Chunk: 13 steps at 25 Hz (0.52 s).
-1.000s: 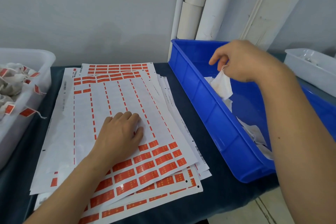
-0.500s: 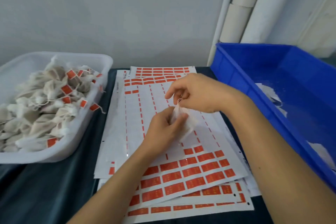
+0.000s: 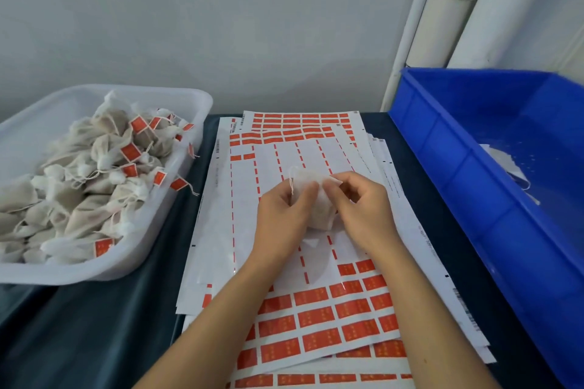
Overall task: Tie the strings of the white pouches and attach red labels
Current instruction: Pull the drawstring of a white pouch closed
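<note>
Head view shows your left hand (image 3: 284, 215) and right hand (image 3: 363, 208) pinching the white pouch (image 3: 319, 199) from both sides above the label sheets (image 3: 316, 309), so its thin string (image 3: 291, 181), dangling loose, may slip free before you knot it.

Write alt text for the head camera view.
Left hand and right hand hold a white pouch over sheets of red labels. A white tub of labelled pouches sits left, a blue bin right.
</note>
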Motion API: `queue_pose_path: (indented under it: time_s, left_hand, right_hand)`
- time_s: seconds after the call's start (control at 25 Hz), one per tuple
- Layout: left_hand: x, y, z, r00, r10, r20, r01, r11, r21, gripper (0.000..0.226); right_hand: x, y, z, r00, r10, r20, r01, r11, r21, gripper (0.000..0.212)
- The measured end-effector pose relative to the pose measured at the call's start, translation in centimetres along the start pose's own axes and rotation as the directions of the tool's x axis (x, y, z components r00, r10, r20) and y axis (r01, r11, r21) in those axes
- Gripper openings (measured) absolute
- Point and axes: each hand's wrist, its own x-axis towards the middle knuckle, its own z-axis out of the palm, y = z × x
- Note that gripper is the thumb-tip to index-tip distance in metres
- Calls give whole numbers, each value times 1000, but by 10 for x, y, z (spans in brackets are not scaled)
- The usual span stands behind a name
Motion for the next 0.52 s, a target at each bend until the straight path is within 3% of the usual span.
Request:
queue_pose_path:
  time_s: [0.08,0.16,0.28,0.36,0.52]
  left_hand:
    - [0,0,0,1000,25,0,-25,1000,15,32]
    - [-1,0,1,999,52,8,-52,993,102,36]
    - [-6,1,4,989,110,97,-124,978,165,31]
    - [-10,3,5,974,163,154,-190,965,181,24]
    - [-15,7,8,957,203,207,-238,958,159,28]
  right_hand:
    - [-3,1,1,998,8,-70,-6,1000,27,8]
    - [-6,-2,-1,987,-103,-125,97,994,-47,20]
    - [-9,-12,0,958,-284,-46,276,951,-142,34]
    - [-9,-15,1,949,-314,-20,307,938,-159,27]
    - [-12,-17,-3,951,-283,-126,274,958,-87,8]
